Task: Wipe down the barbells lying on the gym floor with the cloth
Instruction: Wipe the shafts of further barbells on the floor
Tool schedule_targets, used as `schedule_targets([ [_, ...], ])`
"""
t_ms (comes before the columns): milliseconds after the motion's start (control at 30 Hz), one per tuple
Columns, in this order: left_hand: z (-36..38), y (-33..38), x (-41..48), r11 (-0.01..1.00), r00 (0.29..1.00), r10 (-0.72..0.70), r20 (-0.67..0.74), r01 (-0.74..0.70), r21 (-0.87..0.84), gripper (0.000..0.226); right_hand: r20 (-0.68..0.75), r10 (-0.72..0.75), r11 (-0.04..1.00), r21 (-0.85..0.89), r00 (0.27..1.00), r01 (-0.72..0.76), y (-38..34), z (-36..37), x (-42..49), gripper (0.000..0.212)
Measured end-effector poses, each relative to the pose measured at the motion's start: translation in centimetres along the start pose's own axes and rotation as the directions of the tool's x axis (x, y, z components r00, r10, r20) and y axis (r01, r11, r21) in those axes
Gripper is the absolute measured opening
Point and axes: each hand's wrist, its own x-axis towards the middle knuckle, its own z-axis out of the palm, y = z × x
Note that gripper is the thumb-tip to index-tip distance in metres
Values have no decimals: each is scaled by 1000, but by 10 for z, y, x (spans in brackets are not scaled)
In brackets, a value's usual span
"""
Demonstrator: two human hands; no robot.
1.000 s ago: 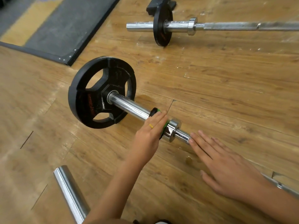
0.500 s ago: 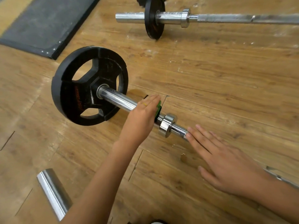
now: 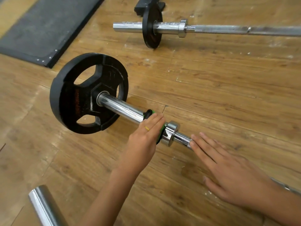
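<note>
Left hand (image 3: 146, 136), fingers straight, pressing green-and-black cloth (image 3: 149, 112) onto near barbell's chrome sleeve (image 3: 120, 108), back against the chrome collar (image 3: 171, 132) after a short stroke toward the black weight plate (image 3: 78, 95); right hand (image 3: 228, 173) flat, fingers straight, steadying the shaft (image 3: 182, 139) beyond the collar. Judged mid-wipe, sleeve stretch toward plate not yet done. Wooden floor (image 3: 211, 95) open alongside; second barbell (image 3: 162, 27) well apart, loose chrome tube (image 3: 44, 204) near left forearm.

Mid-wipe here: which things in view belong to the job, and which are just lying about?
Job: near barbell; cloth pressed on it by the left hand; right hand flat on its shaft; far barbell; bar end at bottom left, likely another barbell.

Lying about: black mat; black block behind the far barbell.
</note>
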Motion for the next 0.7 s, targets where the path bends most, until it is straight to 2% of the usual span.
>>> schedule_targets([
  [67, 1, -4, 5, 1000, 999, 28, -18, -28, 3, 58, -7, 2, 1000, -7, 1000, -2, 2, 0, 1, 88],
  [233, -5, -16, 33, 987, 982, -152, -111, 145, -72, 43, -16, 14, 1000, -8, 1000, -15, 6, -1, 4, 86],
  [433, 3, -3, 19, 999, 995, -44, -89, 41, -32, 47, -25, 18, 1000, -5, 1000, -18, 9, -4, 5, 86],
  [600, 0, -25, 30, 959, 934, -283, -217, 271, -82, 41, -11, 18, 1000, 1, 1000, -18, 13, -3, 6, 85],
  [700, 9, -7, 21, 986, 960, -169, -222, 165, -37, 41, -25, 11, 1000, 1, 1000, -11, 14, -5, 6, 75],
])
